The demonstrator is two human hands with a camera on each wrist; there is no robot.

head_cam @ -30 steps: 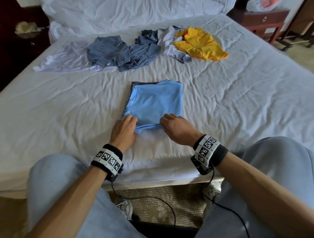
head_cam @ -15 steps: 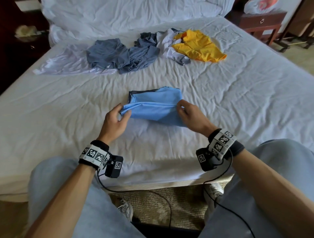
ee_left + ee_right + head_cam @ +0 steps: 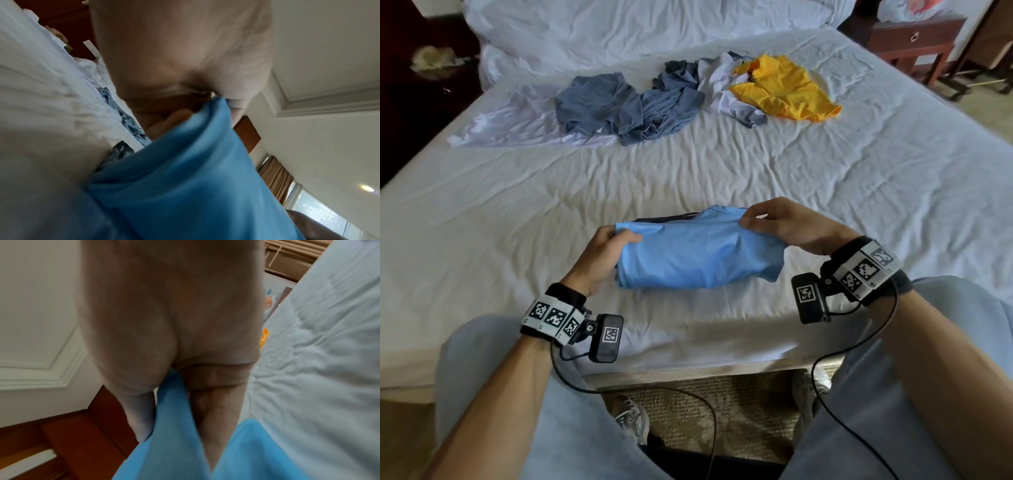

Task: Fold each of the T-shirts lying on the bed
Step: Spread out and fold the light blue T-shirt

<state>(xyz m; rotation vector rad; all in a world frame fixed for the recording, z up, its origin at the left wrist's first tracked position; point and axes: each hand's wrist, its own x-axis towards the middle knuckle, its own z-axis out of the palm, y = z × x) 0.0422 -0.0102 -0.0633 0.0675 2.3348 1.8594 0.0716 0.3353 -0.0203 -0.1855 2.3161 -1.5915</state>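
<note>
Chiefly, bed (image 3: 859,212): white sheet, wrinkled all over, soft underlay; gives no firm edge to crease against.

Item, unfolded heap at 12 o'clock, well apart from the hands: pale lilac shirt (image 3: 493,126), two grey-blue shirts (image 3: 599,102), white garment (image 3: 722,89), yellow shirt (image 3: 784,89), overlapping in a loose row. All limp and crumpled; judged light, each needing to be spread flat before any fold.

Item, light blue T-shirt (image 3: 698,253): at 6 o'clock of the bed, near the front edge, already reduced to a compact packet; its near part rests on the sheet, its top flap raised. Thin, soft knit, slack between the two holds; judged light, not slippery, not fragile, prone to slump unless both corners travel together. Best held at the two corners of the folded edge.

Item, left hand (image 3: 599,260): at 9 o'clock of the shirt, thumb and curled fingers pinching that corner.

Item, right hand (image 3: 787,226): at 2 o'clock, thumb and fingertips nipping the opposite corner.
</note>
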